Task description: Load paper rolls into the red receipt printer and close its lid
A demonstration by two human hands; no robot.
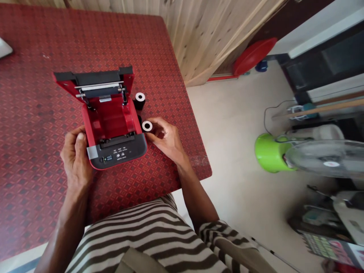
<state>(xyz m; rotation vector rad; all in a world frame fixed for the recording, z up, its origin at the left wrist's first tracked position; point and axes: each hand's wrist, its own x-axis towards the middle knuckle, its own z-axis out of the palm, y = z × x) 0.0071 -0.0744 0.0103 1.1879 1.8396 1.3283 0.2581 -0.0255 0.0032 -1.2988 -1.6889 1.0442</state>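
Observation:
A small red and black receipt printer (118,151) stands on the table with its lid (99,83) raised and its red paper compartment (112,121) bare inside. My left hand (76,155) is closed at the printer's left side, fingers curled against the casing and thumb bent near its edge. At the right side, my right hand (166,140) pinches a paper roll (147,126) with a white end and a dark outer side, between thumb and fingers. Behind it a second such paper roll (140,98) stands upright beside the printer.
The red patterned table (159,178) ends at a rounded corner on the right. A wooden panel wall (193,34) borders its far side. On the floor are a green bucket-like object (265,153), a fan (327,159) and a red round item (254,55). A white object (4,48) sits far left.

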